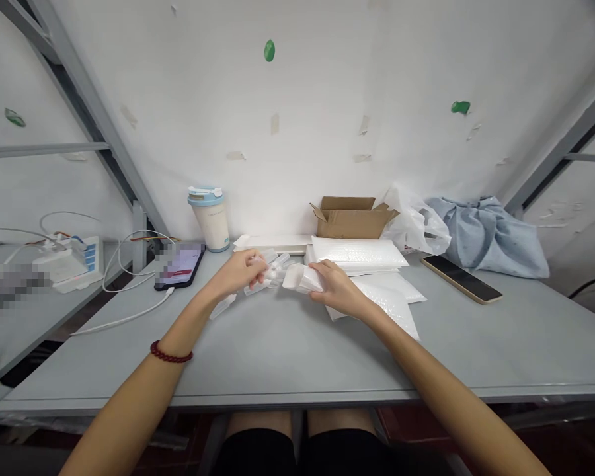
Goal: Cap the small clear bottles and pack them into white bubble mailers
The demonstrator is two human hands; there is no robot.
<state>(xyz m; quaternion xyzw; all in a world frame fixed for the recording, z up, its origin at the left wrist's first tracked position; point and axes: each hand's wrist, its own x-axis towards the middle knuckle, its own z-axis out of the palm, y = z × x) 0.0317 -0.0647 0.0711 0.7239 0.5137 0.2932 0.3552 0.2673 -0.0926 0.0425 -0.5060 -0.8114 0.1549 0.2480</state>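
Note:
My right hand (pixel 338 285) is closed around a small white box (pixel 301 277), which looks like it has an open end facing left. Left of it, my left hand (pixel 238 272) has its fingers pinched together at a loose pile of clear plastic pieces (pixel 276 263). What sits between those fingertips is too small to tell. One more clear plastic piece (pixel 223 307) lies on the table below my left wrist. Just behind and under my right hand are several white bubble mailers (pixel 359 254), stacked unevenly.
A cup (pixel 212 221) and a phone with a cable (pixel 191 264) stand left. An open cardboard box (pixel 352 223), a white plastic bag (pixel 411 218) and blue cloth (pixel 490 235) are along the wall. Another phone (pixel 461 279) lies right on the grey table (pixel 277 357).

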